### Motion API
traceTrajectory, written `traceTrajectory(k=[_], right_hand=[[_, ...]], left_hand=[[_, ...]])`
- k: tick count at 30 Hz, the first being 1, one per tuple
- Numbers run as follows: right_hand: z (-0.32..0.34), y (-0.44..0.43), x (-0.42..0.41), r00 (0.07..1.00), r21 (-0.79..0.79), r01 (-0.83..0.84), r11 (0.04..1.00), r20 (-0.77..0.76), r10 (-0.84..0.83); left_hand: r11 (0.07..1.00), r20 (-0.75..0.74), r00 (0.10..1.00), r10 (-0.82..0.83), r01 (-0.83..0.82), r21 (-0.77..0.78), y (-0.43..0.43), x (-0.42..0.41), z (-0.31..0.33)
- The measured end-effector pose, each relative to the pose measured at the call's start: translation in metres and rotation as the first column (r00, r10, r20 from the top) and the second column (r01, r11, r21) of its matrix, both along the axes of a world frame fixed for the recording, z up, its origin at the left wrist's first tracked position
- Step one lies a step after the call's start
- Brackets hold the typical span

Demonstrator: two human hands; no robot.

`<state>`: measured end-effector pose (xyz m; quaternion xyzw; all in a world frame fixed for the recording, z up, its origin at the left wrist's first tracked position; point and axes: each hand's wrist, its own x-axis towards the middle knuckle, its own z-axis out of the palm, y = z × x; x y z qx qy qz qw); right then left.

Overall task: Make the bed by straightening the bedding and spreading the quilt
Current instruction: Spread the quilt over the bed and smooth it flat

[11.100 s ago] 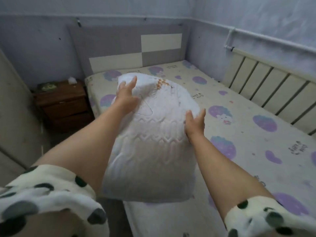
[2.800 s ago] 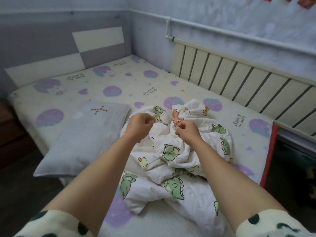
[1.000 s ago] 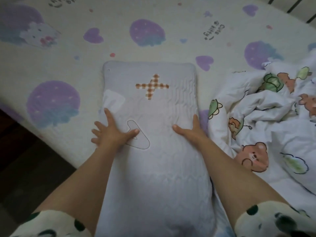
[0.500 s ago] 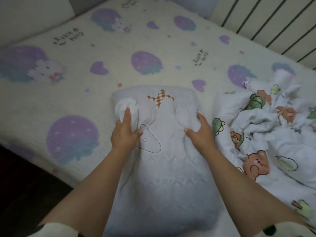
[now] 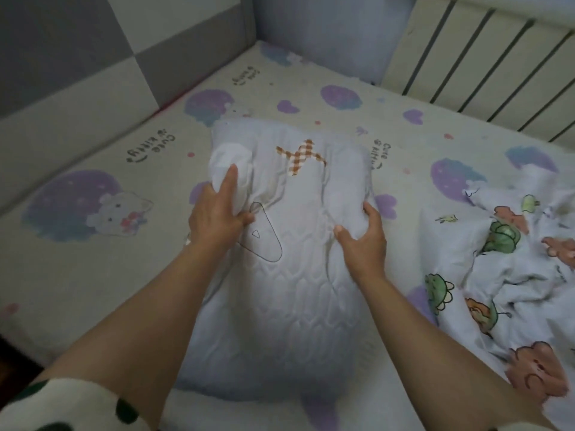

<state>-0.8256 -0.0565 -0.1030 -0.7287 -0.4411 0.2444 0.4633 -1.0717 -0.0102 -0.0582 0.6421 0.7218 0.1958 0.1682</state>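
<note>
Left hand [image 5: 217, 217] and right hand [image 5: 362, 241] clamp the pillow's [image 5: 280, 293] side edges, open sheet [image 5: 93, 275] leftward, rumpled quilt [image 5: 504, 269] apparently just beside it rightward.

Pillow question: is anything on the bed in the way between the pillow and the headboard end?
Nothing visible. The sheet between the pillow and the headboard is bare. The crumpled quilt lies off to the right side.

Head camera looks steeply down, close over the bed [image 5: 93, 275].
</note>
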Motion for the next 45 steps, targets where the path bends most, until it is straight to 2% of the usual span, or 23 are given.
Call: traceTrajectory(k=[3, 5, 7, 8, 13, 15, 18, 20, 22, 25, 31, 34, 37, 39, 45], right_hand=[[-0.014, 0.049, 0.004, 1.0, -0.026, -0.002, 1.0, -0.009, 0.002], [-0.028, 0.073, 0.012, 0.997, -0.222, -0.044, 0.974, 0.057, 0.058], [-0.048, 0.085, 0.02, 0.967, -0.47, -0.052, 0.881, 0.195, 0.161], [-0.057, 0.088, 0.022, 0.94, -0.536, -0.061, 0.842, 0.252, 0.23], [-0.083, 0.115, 0.012, 0.817, -0.545, -0.209, 0.812, 0.359, 0.451], [-0.088, 0.124, -0.002, 0.751, -0.538, -0.255, 0.804, 0.414, 0.515], [-0.098, 0.131, -0.026, 0.648, -0.414, -0.365, 0.834, 0.53, 0.546], [-0.121, 0.124, -0.031, 0.509, -0.448, -0.48, 0.754, 0.558, 0.656], [-0.155, 0.116, -0.022, 0.388, -0.585, -0.489, 0.647, 0.519, 0.762], [-0.185, 0.114, -0.007, 0.437, -0.64, -0.391, 0.662, 0.504, 0.745], [-0.157, 0.133, -0.018, 0.533, -0.679, -0.247, 0.691, 0.501, 0.682], [-0.144, 0.137, -0.015, 0.713, -0.659, -0.141, 0.739, 0.451, 0.537], [-0.147, 0.136, -0.002, 0.874, -0.708, -0.052, 0.704, 0.309, 0.375], [-0.15, 0.135, 0.003, 0.939, -0.723, -0.048, 0.689, 0.203, 0.279], [-0.159, 0.139, 0.009, 0.989, -0.689, -0.038, 0.723, 0.08, 0.128]], left_hand=[[0.998, -0.024, 0.999, -0.027, 0.029, 0.063, 0.055, 0.002, -0.012], [0.997, -0.076, 0.995, -0.064, 0.068, 0.039, 0.083, 0.005, -0.028], [0.991, -0.114, 0.986, -0.124, 0.117, -0.063, 0.094, 0.011, -0.053], [0.983, -0.12, 0.979, -0.165, 0.153, -0.105, 0.094, 0.014, -0.068], [0.923, -0.143, 0.931, -0.336, 0.296, -0.245, 0.099, 0.042, -0.129], [0.917, -0.148, 0.928, -0.341, 0.294, -0.269, 0.1, 0.05, -0.143], [0.928, -0.153, 0.938, -0.31, 0.264, -0.264, 0.1, 0.053, -0.158], [0.937, -0.134, 0.95, -0.282, 0.242, -0.254, 0.101, 0.05, -0.168], [0.933, -0.15, 0.942, -0.299, 0.256, -0.255, 0.103, 0.047, -0.177], [0.91, -0.195, 0.905, -0.378, 0.325, -0.259, 0.101, 0.041, -0.193], [0.924, -0.153, 0.925, -0.349, 0.312, -0.223, 0.108, 0.035, -0.187], [0.941, -0.154, 0.943, -0.294, 0.257, -0.22, 0.113, 0.033, -0.183], [0.951, -0.185, 0.965, -0.185, 0.128, -0.283, 0.12, 0.023, -0.184], [0.936, -0.189, 0.974, -0.124, 0.052, -0.347, 0.124, 0.016, -0.186], [0.915, -0.123, 0.991, -0.061, 0.006, -0.403, 0.133, 0.008, -0.187]])
